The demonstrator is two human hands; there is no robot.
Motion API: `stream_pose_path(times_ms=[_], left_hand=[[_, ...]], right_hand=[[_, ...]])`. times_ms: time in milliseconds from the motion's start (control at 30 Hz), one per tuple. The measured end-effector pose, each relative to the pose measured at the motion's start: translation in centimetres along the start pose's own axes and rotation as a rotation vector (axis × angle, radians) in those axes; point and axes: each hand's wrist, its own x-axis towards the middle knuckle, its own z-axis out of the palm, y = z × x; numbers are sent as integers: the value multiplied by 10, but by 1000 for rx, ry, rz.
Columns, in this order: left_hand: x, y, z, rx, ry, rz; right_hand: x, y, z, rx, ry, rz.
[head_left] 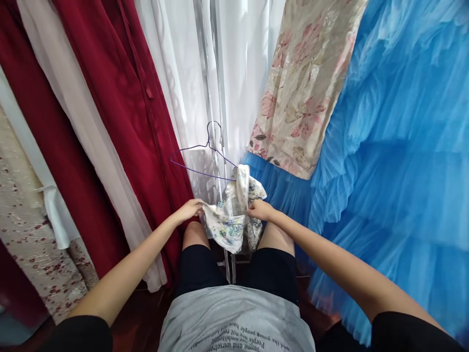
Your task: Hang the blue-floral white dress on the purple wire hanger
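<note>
A white floral garment [229,230] hangs in front of my knees, partly draped over one side of a thin purple clothes hanger [198,146]. The hanger's hook is up by a metal stand, and its left side is bare. My left hand [191,209] pinches the garment's left edge, stretching it outward. Closed on the cloth at the right is my right hand [259,209], just below the hanger's right end. Folds hide the fingertips of both hands, and the exact kind of garment cannot be made out.
Long red dresses [106,98] and a pale pink one hang at the left. White curtains [245,63] are behind the metal stand [208,63]. On the right hang a beige floral garment [304,93] and a ruffled blue tulle gown [403,171] reaching near the dark floor.
</note>
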Motion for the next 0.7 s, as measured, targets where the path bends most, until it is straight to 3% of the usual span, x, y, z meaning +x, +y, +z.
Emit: stream_pose_path(times_ms=[133,200,333,433,500,567,633,700], left_hand=[[-1,45,21,-56,77,270],[-10,72,33,-29,106,425],[-30,119,50,1,212,602],[-32,135,53,-37,252,655],[-30,133,53,-187,53,593],[-32,123,55,-392,-228,481],[-40,106,58,-474,-411,413],[-52,87,62,-386,-541,381]], right_hand=[[-13,-2,-2,-46,-125,-30],[-17,-13,-3,0,-185,-115],[-25,-51,0,424,-211,-319],[-36,-81,-2,805,-134,-213],[-47,-96,-12,1023,-108,-137],[-60,-104,-27,1135,-193,-110],[-73,-103,-47,1087,-332,-106],[-82,-94,-68,971,-406,-101]])
